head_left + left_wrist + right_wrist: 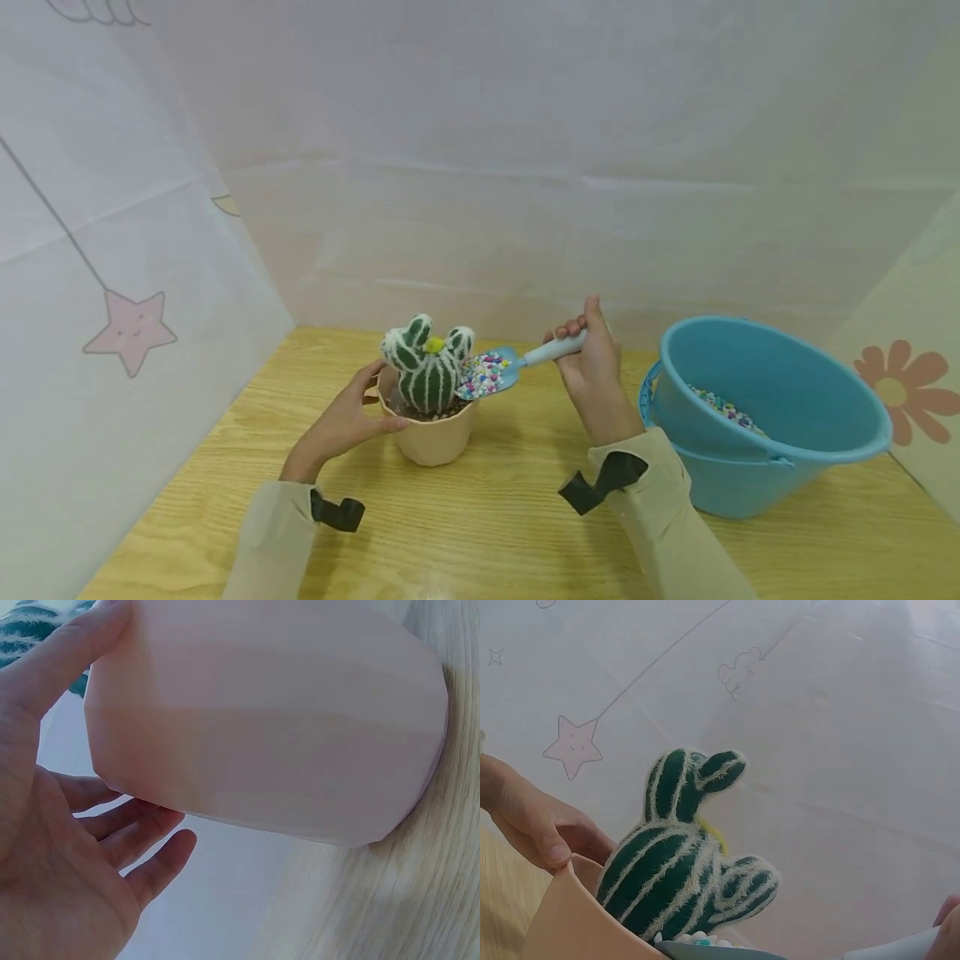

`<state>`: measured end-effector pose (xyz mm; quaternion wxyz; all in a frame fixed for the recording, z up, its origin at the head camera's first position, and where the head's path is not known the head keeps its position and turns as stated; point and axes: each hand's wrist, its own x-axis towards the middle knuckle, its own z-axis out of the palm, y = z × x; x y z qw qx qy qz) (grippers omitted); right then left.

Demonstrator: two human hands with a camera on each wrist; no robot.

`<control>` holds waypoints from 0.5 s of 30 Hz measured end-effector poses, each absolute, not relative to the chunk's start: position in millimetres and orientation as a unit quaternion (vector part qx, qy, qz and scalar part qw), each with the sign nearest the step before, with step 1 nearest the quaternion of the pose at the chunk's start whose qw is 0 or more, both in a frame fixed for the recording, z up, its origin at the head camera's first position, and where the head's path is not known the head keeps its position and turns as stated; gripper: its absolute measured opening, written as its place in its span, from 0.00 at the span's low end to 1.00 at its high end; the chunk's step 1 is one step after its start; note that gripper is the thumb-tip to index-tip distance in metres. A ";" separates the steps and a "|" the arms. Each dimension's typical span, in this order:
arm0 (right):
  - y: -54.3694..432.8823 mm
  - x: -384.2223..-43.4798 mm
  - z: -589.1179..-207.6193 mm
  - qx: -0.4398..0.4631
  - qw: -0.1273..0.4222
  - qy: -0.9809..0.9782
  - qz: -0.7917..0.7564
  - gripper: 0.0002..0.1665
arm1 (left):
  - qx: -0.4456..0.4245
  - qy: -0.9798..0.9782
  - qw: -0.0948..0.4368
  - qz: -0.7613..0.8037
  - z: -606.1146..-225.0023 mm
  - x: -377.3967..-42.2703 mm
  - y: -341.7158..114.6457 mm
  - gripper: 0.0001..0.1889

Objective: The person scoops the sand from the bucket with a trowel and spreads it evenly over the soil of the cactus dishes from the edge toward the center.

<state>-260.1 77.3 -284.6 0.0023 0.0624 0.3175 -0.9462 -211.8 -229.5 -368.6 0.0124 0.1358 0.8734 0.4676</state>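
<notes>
A cactus, green with fuzzy white stripes and a yellow flower, stands in a peach faceted pot on the table. My left hand grips the pot's left side, its thumb at the rim and its fingers around the far side. In my right hand is the pale handle of a small blue shovel, thumb pointing up. Multicoloured pebbles lie heaped on the blade, whose tip overlaps the pot's right rim beside the cactus. Dark soil shows inside the pot.
A large blue bucket stands to the right, tilted in view, with more coloured pebbles inside. The wooden table meets pale printed sheets at the back and both sides.
</notes>
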 end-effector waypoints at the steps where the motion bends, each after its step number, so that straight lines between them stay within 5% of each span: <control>1: 77.0 -260.0 -284.3 0.062 0.002 0.317 -0.946 0.25 | 0.139 0.872 0.011 0.469 -368.4 -211.9 -229.0 0.52; 15: 77.0 -259.0 -276.6 0.052 0.009 0.337 -0.940 0.26 | 0.150 0.877 0.007 0.456 -368.7 -212.7 -229.3 0.52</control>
